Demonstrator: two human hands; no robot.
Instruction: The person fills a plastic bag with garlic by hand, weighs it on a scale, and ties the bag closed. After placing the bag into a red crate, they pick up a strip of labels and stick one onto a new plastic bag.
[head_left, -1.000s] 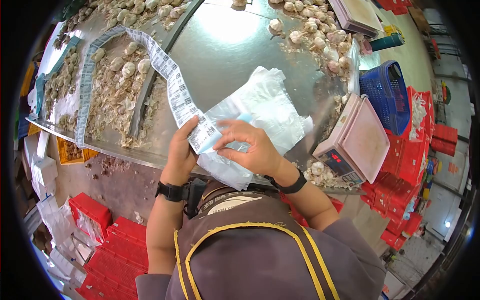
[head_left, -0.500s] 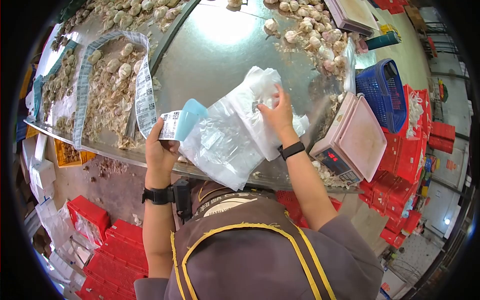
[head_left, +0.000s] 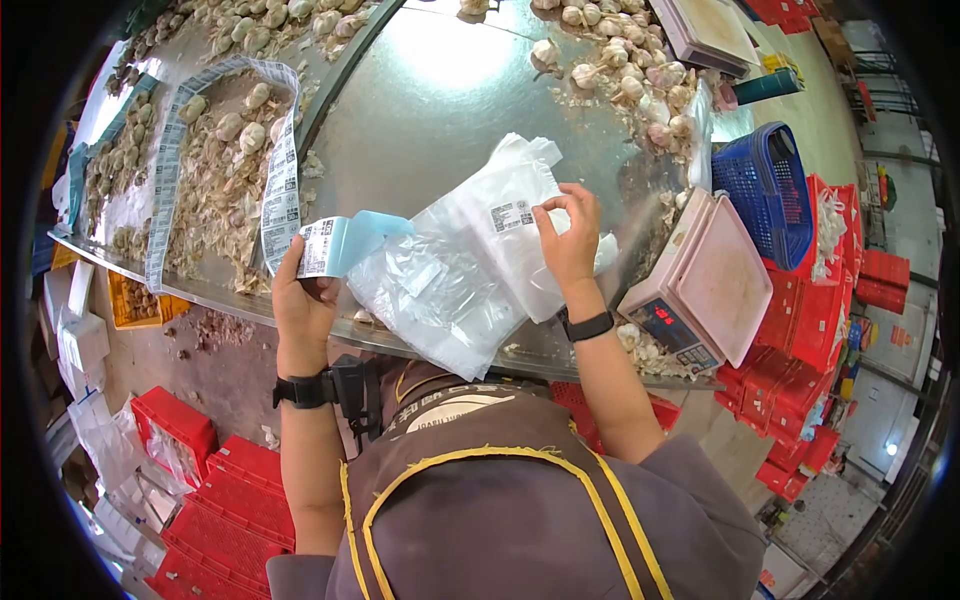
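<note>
My left hand (head_left: 303, 300) grips the end of a long strip of barcode labels (head_left: 281, 190) on blue backing, which trails back over the garlic. My right hand (head_left: 571, 237) rests fingers pinched on a pile of clear plastic bags (head_left: 455, 270) lying on the metal table (head_left: 440, 100). A white barcode label (head_left: 511, 214) is stuck on the top bag, just left of my fingertips.
A pink weighing scale (head_left: 712, 280) stands at the right table edge, a blue basket (head_left: 768, 190) behind it. Garlic bulbs (head_left: 630, 70) lie at the back and garlic with skins (head_left: 225, 160) at left. Red crates (head_left: 225, 500) sit on the floor.
My right hand left the label strip, reached to the bags and pressed a label onto the top bag. My left hand moved left with the strip.
</note>
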